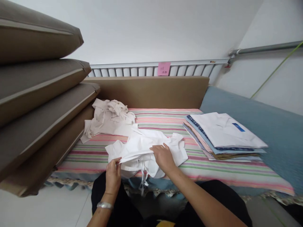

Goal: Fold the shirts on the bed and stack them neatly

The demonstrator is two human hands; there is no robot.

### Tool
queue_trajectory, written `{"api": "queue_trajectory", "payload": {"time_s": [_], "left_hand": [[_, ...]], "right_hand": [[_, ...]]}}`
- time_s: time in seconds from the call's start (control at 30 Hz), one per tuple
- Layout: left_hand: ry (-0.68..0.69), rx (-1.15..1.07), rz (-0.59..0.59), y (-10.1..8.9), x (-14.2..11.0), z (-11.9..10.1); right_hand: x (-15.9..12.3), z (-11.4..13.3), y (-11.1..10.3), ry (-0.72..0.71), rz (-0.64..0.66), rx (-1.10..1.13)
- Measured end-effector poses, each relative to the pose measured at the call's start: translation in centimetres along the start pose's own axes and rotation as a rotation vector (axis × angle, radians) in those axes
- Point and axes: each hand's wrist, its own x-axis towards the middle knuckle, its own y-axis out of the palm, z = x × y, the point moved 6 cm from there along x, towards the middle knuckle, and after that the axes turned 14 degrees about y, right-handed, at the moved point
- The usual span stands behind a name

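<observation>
A white shirt (142, 142) lies loosely bunched on the striped cover at the near edge, its short sleeves spread to both sides. White ties or strips hang from it over the edge. My left hand (113, 171) pinches the cloth at the shirt's left side. With bent fingers, my right hand (163, 156) grips a fold of the same shirt near its middle, so the cloth is drawn taut between both hands. Touching the shirt at the upper left is a crumpled beige garment (110, 118).
Folded shirts (227, 129) are stacked at right, a white one with a blue label on top. Thick brown cushions (44, 82) tower at left. Behind the striped cover (163, 121) stand a brown cushion (151, 91) and a radiator (130, 72) bearing a pink note (163, 68).
</observation>
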Motion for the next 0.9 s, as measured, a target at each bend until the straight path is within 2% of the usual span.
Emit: {"api": "queue_trajectory", "payload": {"time_s": [0.1, 0.2, 0.37, 0.5, 0.63, 0.77, 0.9], "left_hand": [[-0.114, -0.047, 0.022, 0.5, -0.9, 1.7], [-0.090, -0.058, 0.060, 1.0, -1.0, 1.8], [0.162, 0.072, 0.201, 1.7, 0.9, -2.1], [0.259, 0.186, 0.250, 2.3, 2.2, -4.9], [0.298, 0.233, 0.242, 2.2, 2.6, -5.8], [0.361, 0.221, 0.208, 1.8, 2.4, -6.4], [0.394, 0.218, 0.211, 2.0, 2.0, -6.2]], "right_hand": [[0.3, -1.2, 0.1, 0.074, 0.051, 0.053], [0.3, -1.5, 0.6, 0.090, 0.106, 0.072], [0.4, -1.1, 0.6, 0.081, 0.098, 0.044], [0.4, -0.9, 0.0, 0.088, 0.092, 0.046], [-0.3, -0.7, -0.5, 0.059, 0.043, 0.036], [-1.4, 0.6, -0.6, -0.078, -0.057, 0.062], [-1.8, 1.7, 0.1, -0.157, -0.003, 0.049]]}}
